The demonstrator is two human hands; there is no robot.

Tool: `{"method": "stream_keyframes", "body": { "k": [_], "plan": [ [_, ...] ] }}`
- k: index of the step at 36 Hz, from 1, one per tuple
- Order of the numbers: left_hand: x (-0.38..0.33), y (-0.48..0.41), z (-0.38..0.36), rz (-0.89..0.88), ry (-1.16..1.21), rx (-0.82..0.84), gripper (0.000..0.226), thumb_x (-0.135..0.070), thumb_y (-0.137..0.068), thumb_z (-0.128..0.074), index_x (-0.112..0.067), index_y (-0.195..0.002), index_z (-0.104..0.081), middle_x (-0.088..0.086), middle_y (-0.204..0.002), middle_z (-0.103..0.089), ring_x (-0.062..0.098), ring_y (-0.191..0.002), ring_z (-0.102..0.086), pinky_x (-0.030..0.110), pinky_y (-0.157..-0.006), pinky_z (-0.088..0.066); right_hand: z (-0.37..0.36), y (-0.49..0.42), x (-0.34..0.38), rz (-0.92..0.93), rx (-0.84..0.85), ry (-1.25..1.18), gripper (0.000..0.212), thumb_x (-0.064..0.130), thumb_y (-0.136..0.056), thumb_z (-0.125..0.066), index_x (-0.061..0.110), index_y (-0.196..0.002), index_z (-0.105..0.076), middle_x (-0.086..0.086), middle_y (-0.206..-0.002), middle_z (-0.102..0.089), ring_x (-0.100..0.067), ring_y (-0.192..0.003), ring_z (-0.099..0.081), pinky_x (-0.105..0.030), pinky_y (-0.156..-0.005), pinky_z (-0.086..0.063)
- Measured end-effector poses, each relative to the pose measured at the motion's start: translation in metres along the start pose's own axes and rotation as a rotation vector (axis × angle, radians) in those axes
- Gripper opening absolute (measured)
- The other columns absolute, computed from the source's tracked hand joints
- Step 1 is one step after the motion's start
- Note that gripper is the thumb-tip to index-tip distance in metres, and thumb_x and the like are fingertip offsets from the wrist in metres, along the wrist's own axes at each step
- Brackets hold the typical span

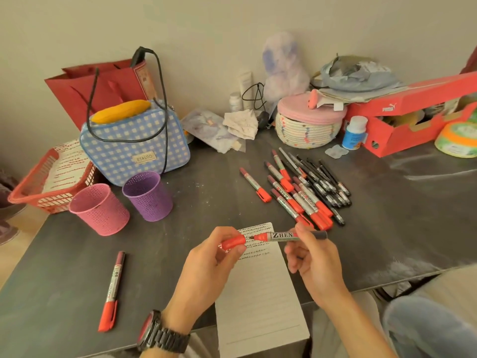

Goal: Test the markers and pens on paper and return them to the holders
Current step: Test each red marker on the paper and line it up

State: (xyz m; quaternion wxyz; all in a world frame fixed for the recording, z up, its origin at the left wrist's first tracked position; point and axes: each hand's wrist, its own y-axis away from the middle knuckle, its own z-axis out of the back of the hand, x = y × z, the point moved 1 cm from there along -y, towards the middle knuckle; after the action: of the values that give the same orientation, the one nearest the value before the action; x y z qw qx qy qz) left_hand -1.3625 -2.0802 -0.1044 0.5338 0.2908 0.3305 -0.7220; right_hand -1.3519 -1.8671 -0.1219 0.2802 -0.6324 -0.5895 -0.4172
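My right hand [311, 259] pinches a silver marker [284, 235] with a red collar, held level above the lined paper [260, 301]. My left hand [209, 264] grips its red cap [233, 241], just off the exposed tip. Rows of small test marks cover the top of the paper. A pile of red-capped markers and black pens [307, 189] lies behind the paper to the right. One capped red marker [113, 290] lies alone at the left. A pink holder [99, 209] and a purple holder [148, 196] stand at the left, nothing showing inside them.
A blue checked bag [134, 146] and a red basket [49, 182] sit behind the holders. A woven lidded basket [308, 122], a small bottle [355, 133] and a red shoe box [418, 117] line the back right. The dark table's front edge [103, 353] is close to me.
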Motion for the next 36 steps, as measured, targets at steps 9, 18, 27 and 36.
{"method": "stream_keyframes", "body": {
  "k": [9,18,27,36],
  "plan": [
    [-0.013,0.002,-0.004,-0.059,-0.04,0.031,0.027,-0.065,-0.087,-0.052,-0.052,-0.11,-0.056,-0.029,-0.104,-0.067,0.012,-0.078,-0.066,0.016,-0.071,-0.048,0.001,0.001,-0.004,0.036,0.062,0.083,0.038,0.05,-0.076,-0.076,0.012,-0.078,-0.076,-0.014,-0.063,-0.065,-0.017,-0.047,-0.054,-0.025,-0.043,-0.044],
    [-0.031,0.006,-0.005,-0.075,0.021,0.042,0.021,-0.036,-0.095,-0.068,-0.046,-0.113,-0.065,-0.028,-0.106,-0.069,0.01,-0.078,-0.066,0.01,-0.069,-0.046,0.009,0.003,0.001,0.021,0.133,0.053,0.057,0.056,-0.056,-0.094,0.007,-0.081,-0.078,-0.011,-0.063,-0.065,-0.016,-0.05,-0.055,-0.024,-0.047,-0.045],
    [-0.036,0.025,0.011,-0.03,0.076,0.039,0.022,-0.042,-0.088,-0.074,-0.046,-0.108,-0.068,-0.026,-0.103,-0.072,0.017,-0.079,-0.064,0.015,-0.068,-0.048,0.005,0.015,0.009,0.06,0.215,0.227,0.055,0.063,-0.06,-0.09,0.01,-0.072,-0.078,-0.01,-0.057,-0.064,-0.016,-0.046,-0.052,-0.025,-0.045,-0.042],
    [-0.039,0.054,0.032,-0.074,0.127,0.021,0.024,-0.045,-0.083,-0.076,-0.043,-0.107,-0.073,-0.021,-0.1,-0.073,0.021,-0.08,-0.066,0.033,-0.068,-0.051,-0.002,0.053,0.027,0.161,0.389,0.665,0.026,0.05,-0.084,-0.069,0.027,-0.073,-0.076,0.007,-0.052,-0.056,-0.004,-0.047,-0.046,-0.015,-0.05,-0.037]
  ]
}}
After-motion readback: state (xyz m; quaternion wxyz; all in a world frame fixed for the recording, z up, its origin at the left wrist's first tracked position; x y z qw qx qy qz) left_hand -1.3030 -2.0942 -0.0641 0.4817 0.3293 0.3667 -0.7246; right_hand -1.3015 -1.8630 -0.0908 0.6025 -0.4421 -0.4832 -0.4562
